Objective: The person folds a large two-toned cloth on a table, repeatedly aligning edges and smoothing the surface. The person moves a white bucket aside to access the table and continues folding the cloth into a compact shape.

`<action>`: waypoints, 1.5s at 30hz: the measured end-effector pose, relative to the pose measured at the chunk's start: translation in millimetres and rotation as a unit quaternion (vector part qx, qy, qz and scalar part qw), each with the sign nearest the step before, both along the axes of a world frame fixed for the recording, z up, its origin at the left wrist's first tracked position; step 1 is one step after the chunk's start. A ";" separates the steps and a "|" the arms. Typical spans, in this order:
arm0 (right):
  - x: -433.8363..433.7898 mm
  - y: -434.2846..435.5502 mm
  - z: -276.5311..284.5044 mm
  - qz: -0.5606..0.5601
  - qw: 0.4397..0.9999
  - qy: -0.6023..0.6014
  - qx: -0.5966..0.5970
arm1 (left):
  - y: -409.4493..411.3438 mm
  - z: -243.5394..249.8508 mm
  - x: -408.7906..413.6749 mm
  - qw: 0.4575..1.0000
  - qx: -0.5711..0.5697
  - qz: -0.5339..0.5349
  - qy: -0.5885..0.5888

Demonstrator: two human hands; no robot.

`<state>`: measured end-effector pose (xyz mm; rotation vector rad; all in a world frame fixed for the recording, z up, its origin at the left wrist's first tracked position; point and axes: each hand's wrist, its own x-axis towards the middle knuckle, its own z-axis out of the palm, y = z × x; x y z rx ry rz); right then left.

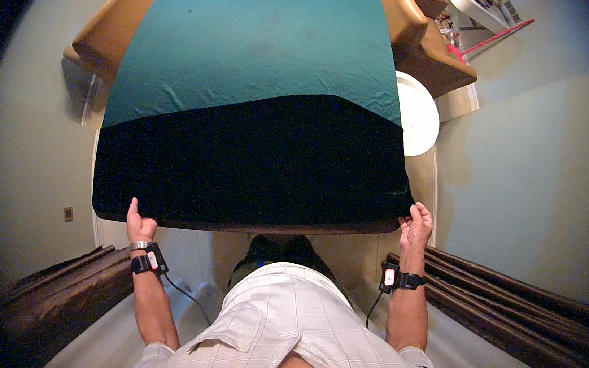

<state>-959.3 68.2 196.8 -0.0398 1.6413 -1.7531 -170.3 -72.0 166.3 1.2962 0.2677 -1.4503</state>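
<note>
A black cloth (253,163) covers the near part of a table, over a teal tablecloth (279,29) that runs to the far end. At the near right corner, the fingertips of my right hand (416,228) pinch the black cloth's edge and draw it slightly outward. My left hand (141,225) is at the near left edge of the same cloth. Its thumb points up over the black fabric, while the other fingers are mostly hidden at the edge. A brown strip shows below the cloth along the table's near side.
Tan chairs stand left (114,21) and right (401,16) of the table. A round white stool or lid (416,116) sits by its right side. Brown curtains (498,311) hang behind me on both sides. A white side table (473,5) holds books at far right.
</note>
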 end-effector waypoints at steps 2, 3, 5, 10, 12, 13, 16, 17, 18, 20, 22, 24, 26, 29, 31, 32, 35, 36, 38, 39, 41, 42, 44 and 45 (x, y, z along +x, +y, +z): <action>8.2 -1.2 2.5 0.005 1.000 -0.014 0.002 | 1.3 -3.9 1.2 0.998 -0.051 -0.018 -0.029; 14.1 -1.8 5.1 -0.015 1.000 -0.023 0.015 | 1.2 -6.3 -1.2 0.997 -0.073 -0.017 -0.022; 30.7 -3.9 10.4 -0.011 0.998 -0.063 -0.030 | 0.7 -6.6 -4.9 0.997 -0.074 0.010 -0.020; 73.6 -10.4 25.9 -0.028 0.994 -0.092 -0.059 | 1.9 0.8 -11.9 0.995 -0.095 -0.006 0.040; 88.3 -11.7 28.5 0.009 0.994 -0.092 -0.060 | 2.2 1.7 -15.8 0.990 -0.131 -0.026 0.049; 94.8 -12.6 28.8 0.015 0.995 -0.091 -0.047 | 2.4 2.6 -17.2 0.989 -0.133 -0.025 0.057; 113.7 -15.7 26.8 0.053 0.996 -0.061 -0.026 | 2.5 5.2 -21.2 0.984 -0.158 -0.030 0.078; 118.6 -17.4 26.3 0.057 0.997 -0.057 -0.002 | 2.6 6.5 -21.9 0.987 -0.146 -0.012 0.060; 122.1 -19.3 26.3 0.061 0.997 -0.035 0.000 | 2.9 8.0 -22.2 0.982 -0.164 -0.035 0.086; 125.0 -24.1 26.6 0.054 0.998 -0.001 0.036 | 3.9 10.3 -21.6 0.985 -0.149 -0.018 0.090; 121.2 -29.5 25.9 0.048 0.994 0.039 0.094 | 6.0 10.1 -18.5 0.983 -0.162 -0.017 0.089; 108.8 -34.5 22.6 0.043 0.988 0.084 0.122 | 8.3 5.9 -12.0 0.982 -0.167 0.004 0.086; 89.8 -37.9 15.4 0.042 0.981 0.115 0.149 | 9.7 -2.3 -2.2 0.980 -0.178 0.024 0.088; 59.8 -43.3 -2.7 0.009 0.978 0.138 0.157 | 8.8 -14.9 20.2 0.988 -0.126 0.073 0.053; 43.2 -44.9 -10.6 0.004 0.977 0.130 0.168 | 6.3 -18.1 39.3 0.987 -0.132 0.080 0.042; 34.6 -44.4 -13.3 0.016 0.978 0.137 0.156 | 4.5 -18.8 47.8 0.986 -0.132 0.094 0.047; 22.7 -45.1 -9.4 -0.025 0.971 0.131 0.197 | -9.5 -11.4 79.1 0.986 -0.117 0.113 0.035; 18.3 -46.2 -9.9 -0.020 0.972 0.129 0.196 | -14.3 -10.1 88.0 0.986 -0.098 0.130 0.027; 16.0 -46.7 -3.7 -0.010 0.974 0.113 0.197 | -23.8 -8.6 104.0 0.989 -0.046 0.137 -0.019; 15.4 -46.7 -1.1 -0.017 0.976 0.100 0.191 | -28.5 -9.3 112.2 0.989 -0.019 0.140 -0.042; 15.1 -46.5 -0.8 -0.023 0.974 0.103 0.201 | -35.1 -13.1 129.8 0.992 0.038 0.124 -0.013; 16.4 -45.1 0.4 -0.047 0.970 0.099 0.215 | -38.1 -15.2 137.5 0.990 0.072 0.114 -0.043; 17.4 -43.0 -2.3 -0.046 0.979 0.087 0.176 | -41.8 -20.6 152.9 0.994 0.036 0.088 -0.047; 17.8 -41.4 -3.7 -0.056 0.982 0.081 0.161 | -42.6 -23.4 159.0 0.991 0.049 0.109 -0.052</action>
